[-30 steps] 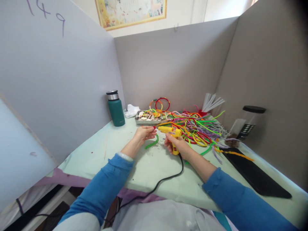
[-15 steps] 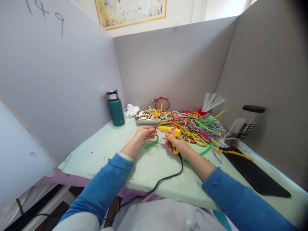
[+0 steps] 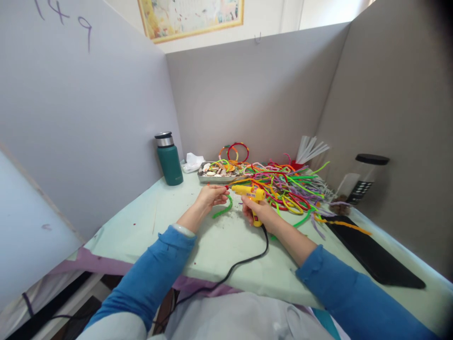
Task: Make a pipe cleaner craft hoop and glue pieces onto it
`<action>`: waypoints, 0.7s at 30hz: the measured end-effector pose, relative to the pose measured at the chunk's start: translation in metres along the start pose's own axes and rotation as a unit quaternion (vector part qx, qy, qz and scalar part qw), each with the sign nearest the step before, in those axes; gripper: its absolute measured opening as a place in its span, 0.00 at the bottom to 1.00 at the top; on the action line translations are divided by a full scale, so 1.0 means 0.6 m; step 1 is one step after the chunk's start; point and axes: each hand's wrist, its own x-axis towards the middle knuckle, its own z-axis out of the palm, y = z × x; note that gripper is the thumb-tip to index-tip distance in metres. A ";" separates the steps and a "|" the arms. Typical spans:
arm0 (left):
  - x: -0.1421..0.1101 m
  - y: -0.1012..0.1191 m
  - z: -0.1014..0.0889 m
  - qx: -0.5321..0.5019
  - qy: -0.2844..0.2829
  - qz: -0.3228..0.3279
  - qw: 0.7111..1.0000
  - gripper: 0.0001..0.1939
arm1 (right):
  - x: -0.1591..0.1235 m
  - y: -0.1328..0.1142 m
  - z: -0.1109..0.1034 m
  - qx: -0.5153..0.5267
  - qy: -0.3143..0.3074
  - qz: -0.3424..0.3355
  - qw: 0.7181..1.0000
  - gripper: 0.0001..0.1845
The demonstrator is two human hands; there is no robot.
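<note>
My left hand [image 3: 211, 196] is closed in a pinch on a pipe cleaner, with a small red bit [image 3: 226, 187] showing at the fingertips. A green fuzzy length [image 3: 224, 210] curves down from beside these fingers toward the table; whether it joins the red bit is hard to see. My right hand [image 3: 257, 210] wraps round the handle of a yellow hot glue gun [image 3: 250, 191]. Its nozzle points left, just short of the red bit. The gun's black cord [image 3: 244, 262] runs down over the table's front edge.
A heap of colourful pipe cleaners [image 3: 286, 182] lies behind the right hand. Nearby are a metal tray [image 3: 215, 179] of shells, two wrapped rings [image 3: 238, 152], a green bottle [image 3: 169, 163], white glue sticks [image 3: 310, 150], a clear jar [image 3: 364, 177] and a black flat case [image 3: 375, 255]. Grey partitions [image 3: 255, 94] enclose the table.
Both hands keep nearly the same pose. The gap between the nozzle and the red bit looks slightly wider, and the whole view has shifted a little.
</note>
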 end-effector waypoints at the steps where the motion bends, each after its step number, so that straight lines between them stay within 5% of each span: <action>1: 0.001 -0.001 -0.001 0.000 0.000 0.002 1.000 0.08 | 0.000 0.000 0.000 0.002 0.004 0.001 1.000 0.24; 21: -0.001 0.001 -0.001 0.017 0.009 0.009 1.000 0.09 | 0.001 0.001 0.001 -0.027 -0.006 -0.009 1.000 0.23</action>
